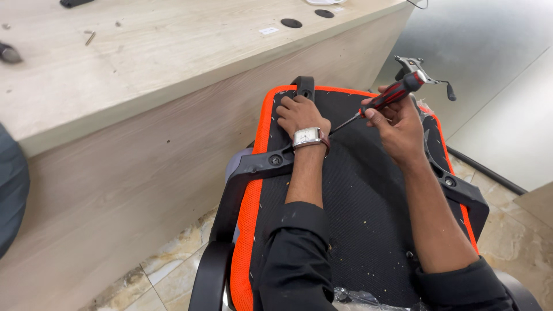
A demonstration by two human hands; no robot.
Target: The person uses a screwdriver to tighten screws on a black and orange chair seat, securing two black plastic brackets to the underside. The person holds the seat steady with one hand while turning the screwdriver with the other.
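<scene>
So in the head view, the right hand (397, 124) is curled tight around a screwdriver with a red and black ribbed handle (393, 94). Fingers wrap the handle fully, thumb on the near side, so it's a proper closed grasp. The thin metal shaft (345, 123) slants down and left from the handle, with its tip ending just beside the left wrist, down on the black fabric.

The left hand (300, 114) isn't gripping anything that I can see. It lies palm down on the upturned office chair seat with black fabric underside and bright orange mesh edging (357, 201), fingers bent a bit and pressing near the far edge of the seat, right below a black plastic bracket (303, 86) that sticks up over the orange rim. There's a square-faced silver wristwatch on a dark strap (307, 136) on that wrist.

The seat itself lies bottom up, tilted against the side of a pale wood-grain desk (144, 63). A curved black plastic armrest (236, 190) runs along its left edge, with a round bolt head (276, 159) close to the left forearm, and another armrest (461, 193) is on the right edge. Small light crumbs are scattered over the black fabric. A grey metal lever mechanism (412, 66) pokes out past the far right corner of the seat.
</scene>
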